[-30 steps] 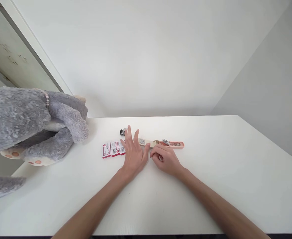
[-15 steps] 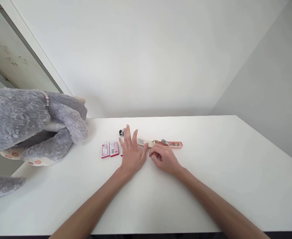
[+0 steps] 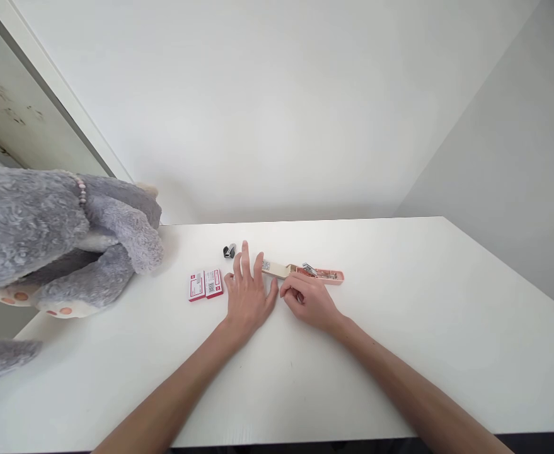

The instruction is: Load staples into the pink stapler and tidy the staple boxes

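Observation:
My left hand (image 3: pixel 248 297) is spread over the white table, fingers apart, with nothing gripped in it. Just right of it, my right hand (image 3: pixel 311 301) is curled, thumb and fingertips drawn together; whatever they pinch is too small or hidden to make out. Behind both hands lies a stapler (image 3: pixel 277 269), opened out flat, with a cream half to the left and a pink half with metal parts to the right. My right knuckles cover some of its near edge. Two small red-and-white boxes (image 3: pixel 205 285) lie side by side left of my left hand.
A black staple remover (image 3: pixel 229 251) rests behind the boxes. A large grey plush toy (image 3: pixel 69 239) takes up the table's left end. The white wall (image 3: pixel 277 126) rises along the table's back edge.
My left hand has shifted slightly, uncovering more of the staple remover and hiding a red-edged box that showed beside it. My right hand stays curled by the stapler. The view has shifted slightly.

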`<action>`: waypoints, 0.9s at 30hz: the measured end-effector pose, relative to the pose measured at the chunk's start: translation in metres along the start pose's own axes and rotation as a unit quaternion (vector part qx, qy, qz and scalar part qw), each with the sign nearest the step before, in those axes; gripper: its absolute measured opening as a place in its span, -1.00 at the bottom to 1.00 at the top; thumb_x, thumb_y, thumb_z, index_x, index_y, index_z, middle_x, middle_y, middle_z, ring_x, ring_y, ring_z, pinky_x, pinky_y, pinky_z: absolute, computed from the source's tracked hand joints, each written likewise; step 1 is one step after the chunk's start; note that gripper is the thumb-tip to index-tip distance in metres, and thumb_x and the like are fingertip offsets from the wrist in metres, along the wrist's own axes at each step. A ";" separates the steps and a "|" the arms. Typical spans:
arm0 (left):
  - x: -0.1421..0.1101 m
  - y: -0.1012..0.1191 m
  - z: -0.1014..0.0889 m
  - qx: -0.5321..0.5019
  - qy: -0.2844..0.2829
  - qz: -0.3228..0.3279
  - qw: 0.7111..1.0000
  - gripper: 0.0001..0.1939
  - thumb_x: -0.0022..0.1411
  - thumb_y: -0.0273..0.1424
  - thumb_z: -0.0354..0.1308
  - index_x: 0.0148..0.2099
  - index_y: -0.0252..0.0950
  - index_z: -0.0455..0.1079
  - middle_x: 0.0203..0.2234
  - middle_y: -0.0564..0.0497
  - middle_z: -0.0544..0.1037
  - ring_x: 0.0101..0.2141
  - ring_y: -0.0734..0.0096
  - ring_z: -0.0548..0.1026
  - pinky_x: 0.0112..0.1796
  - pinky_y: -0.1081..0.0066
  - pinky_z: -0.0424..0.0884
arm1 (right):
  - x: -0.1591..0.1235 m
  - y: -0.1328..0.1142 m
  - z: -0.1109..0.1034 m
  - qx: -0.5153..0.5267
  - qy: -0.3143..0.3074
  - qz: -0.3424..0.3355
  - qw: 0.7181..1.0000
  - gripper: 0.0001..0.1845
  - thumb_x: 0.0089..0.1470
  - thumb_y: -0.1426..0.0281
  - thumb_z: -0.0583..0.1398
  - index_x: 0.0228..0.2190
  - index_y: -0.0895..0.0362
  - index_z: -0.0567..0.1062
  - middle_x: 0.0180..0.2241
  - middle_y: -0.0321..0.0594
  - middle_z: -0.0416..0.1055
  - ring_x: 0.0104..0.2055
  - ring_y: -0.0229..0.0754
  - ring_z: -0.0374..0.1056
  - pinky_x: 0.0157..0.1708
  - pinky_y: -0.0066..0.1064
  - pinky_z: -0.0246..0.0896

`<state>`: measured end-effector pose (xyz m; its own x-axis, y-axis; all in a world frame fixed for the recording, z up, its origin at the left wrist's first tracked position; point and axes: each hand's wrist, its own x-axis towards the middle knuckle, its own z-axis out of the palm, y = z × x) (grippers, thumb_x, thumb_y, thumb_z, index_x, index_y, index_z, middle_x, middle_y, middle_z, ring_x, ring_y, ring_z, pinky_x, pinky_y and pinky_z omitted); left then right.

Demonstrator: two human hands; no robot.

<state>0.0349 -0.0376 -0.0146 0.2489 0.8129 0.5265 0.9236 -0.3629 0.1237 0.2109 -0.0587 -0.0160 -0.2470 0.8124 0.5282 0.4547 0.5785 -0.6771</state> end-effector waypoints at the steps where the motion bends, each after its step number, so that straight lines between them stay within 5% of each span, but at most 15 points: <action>1: 0.000 0.000 -0.001 0.019 -0.010 -0.005 1.000 -0.37 0.48 -0.14 -0.01 0.46 -0.30 0.07 0.52 -0.39 -0.15 0.37 -0.28 0.16 0.01 -0.09 0.36 | 0.000 0.001 0.000 0.001 0.005 -0.006 1.000 -0.79 0.17 0.52 0.09 -0.45 0.04 0.42 -0.48 -0.31 0.38 -0.54 -0.28 0.12 -0.48 -0.39 0.00; 8: 0.005 0.001 -0.010 0.089 -0.054 -0.017 0.994 -0.40 0.45 -0.24 0.03 0.43 -0.37 0.14 0.50 -0.40 -0.07 0.17 -0.27 0.38 -0.16 0.02 0.44 | 0.000 0.002 0.001 0.012 0.022 -0.039 0.999 -0.77 0.15 0.59 0.08 -0.43 0.07 0.42 -0.45 -0.32 0.43 -0.54 -0.30 0.15 -0.51 -0.43 0.02; 15: 0.004 0.002 -0.007 0.047 -0.040 -0.012 0.998 -0.48 0.35 -0.50 0.03 0.34 -0.27 0.17 0.48 -0.38 0.01 -0.12 0.05 0.51 -0.44 0.24 0.43 | -0.001 0.004 0.001 0.010 0.020 -0.041 0.999 -0.77 0.14 0.60 0.09 -0.42 0.06 0.43 -0.45 -0.32 0.43 -0.53 -0.29 0.15 -0.49 -0.43 0.03; 22: 0.013 0.001 -0.017 -0.061 0.127 0.085 0.986 -0.65 0.39 -0.55 0.01 0.17 -0.23 0.16 0.31 -0.37 0.29 -0.17 0.26 0.56 -0.67 0.49 0.10 | 0.000 0.004 0.000 0.007 0.019 -0.038 0.999 -0.77 0.14 0.60 0.09 -0.42 0.06 0.43 -0.45 -0.32 0.44 -0.53 -0.29 0.14 -0.48 -0.42 0.02; 27: 0.014 0.006 -0.023 -0.244 0.256 0.238 0.905 -0.66 0.34 -0.66 0.04 0.07 -0.21 0.19 0.08 -0.20 0.36 -0.09 0.37 0.54 -0.51 0.56 0.40 | 0.000 0.002 0.000 0.042 -0.002 0.000 0.999 -0.79 0.13 0.57 0.11 -0.43 0.06 0.45 -0.46 -0.32 0.43 -0.51 -0.28 0.19 -0.46 -0.40 0.07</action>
<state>0.0366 -0.0392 0.0130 0.3026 0.2395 0.9225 0.4773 -0.8759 0.0708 0.2124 -0.0577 -0.0176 -0.2503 0.8132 0.5255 0.3824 0.5817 -0.7179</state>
